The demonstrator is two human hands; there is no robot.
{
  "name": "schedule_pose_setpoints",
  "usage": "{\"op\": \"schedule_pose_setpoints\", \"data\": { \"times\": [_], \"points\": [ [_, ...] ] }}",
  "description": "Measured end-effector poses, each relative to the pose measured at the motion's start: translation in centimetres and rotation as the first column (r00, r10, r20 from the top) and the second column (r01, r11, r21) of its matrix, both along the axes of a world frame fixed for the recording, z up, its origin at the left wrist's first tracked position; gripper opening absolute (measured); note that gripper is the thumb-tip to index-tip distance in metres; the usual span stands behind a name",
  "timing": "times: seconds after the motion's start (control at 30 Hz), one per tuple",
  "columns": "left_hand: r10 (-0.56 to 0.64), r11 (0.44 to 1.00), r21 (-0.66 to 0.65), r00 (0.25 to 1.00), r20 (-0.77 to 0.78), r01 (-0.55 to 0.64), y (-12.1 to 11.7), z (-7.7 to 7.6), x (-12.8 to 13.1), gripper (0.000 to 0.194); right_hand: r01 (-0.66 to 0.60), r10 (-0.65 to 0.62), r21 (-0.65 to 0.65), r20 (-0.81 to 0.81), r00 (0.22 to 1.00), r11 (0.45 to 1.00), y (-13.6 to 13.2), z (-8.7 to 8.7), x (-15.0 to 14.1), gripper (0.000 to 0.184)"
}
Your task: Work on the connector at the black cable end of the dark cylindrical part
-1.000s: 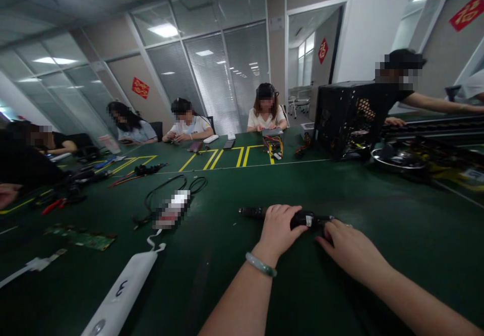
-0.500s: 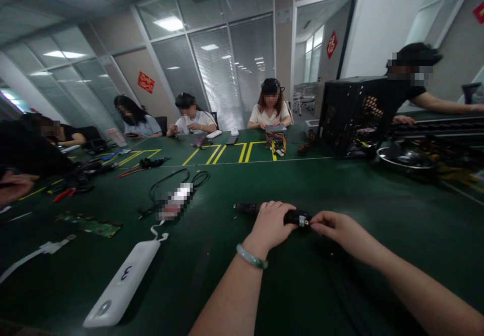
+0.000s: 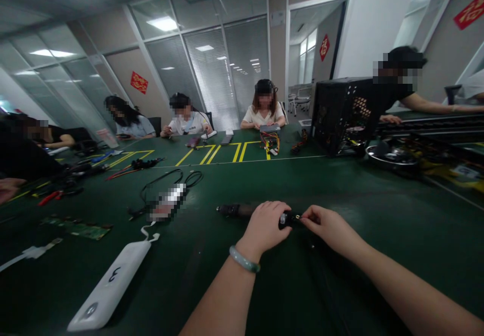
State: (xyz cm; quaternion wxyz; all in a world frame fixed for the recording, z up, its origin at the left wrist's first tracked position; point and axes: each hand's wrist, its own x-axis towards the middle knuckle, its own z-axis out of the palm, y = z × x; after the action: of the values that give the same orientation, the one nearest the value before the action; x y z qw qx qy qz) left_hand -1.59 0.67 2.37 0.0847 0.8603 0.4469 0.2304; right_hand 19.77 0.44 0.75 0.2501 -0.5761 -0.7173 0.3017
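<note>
A black electric screwdriver (image 3: 242, 211) lies across the green table in the head view, its narrow tip pointing left. My left hand (image 3: 266, 221) is wrapped over its body from above, hiding the middle part. At the tool's right end, near a pale label, my right hand (image 3: 321, 221) pinches its thumb and fingertips together at the end of what looks like a dark cord (image 3: 321, 280). A small bright spot shows between the tool's end and those fingertips. The cord is hard to make out against the table.
Left of my hands lies a white power bank (image 3: 111, 283) marked 3, cabled to a blurred-out device (image 3: 168, 202). A green circuit board (image 3: 77, 226) is farther left. A black computer case (image 3: 340, 116) and metal bowl (image 3: 391, 159) stand at right. Several people sit across the table.
The screwdriver has shifted left in my left hand, its label now closer to my fingers. My right hand has followed it left. The whole view has also moved slightly.
</note>
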Motion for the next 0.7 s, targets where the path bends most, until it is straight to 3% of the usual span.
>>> {"op": "schedule_pose_setpoints", "data": {
  "times": [0.13, 0.7],
  "points": [
    [0.006, 1.0, 0.003, 0.999, -0.04, -0.006, 0.1, -0.5, 2.1, 0.022, -0.009, 0.004, 0.037, 0.122, 0.993, 0.999, 0.1, -0.2, 0.5, 0.01],
    [0.062, 0.996, 0.068, 0.997, -0.042, -0.059, -0.3, -1.0, 3.2, 0.02, -0.073, 0.069, 0.103, 0.045, 0.997, 0.992, 0.3, -0.6, -0.1, 0.012]
  ]
}}
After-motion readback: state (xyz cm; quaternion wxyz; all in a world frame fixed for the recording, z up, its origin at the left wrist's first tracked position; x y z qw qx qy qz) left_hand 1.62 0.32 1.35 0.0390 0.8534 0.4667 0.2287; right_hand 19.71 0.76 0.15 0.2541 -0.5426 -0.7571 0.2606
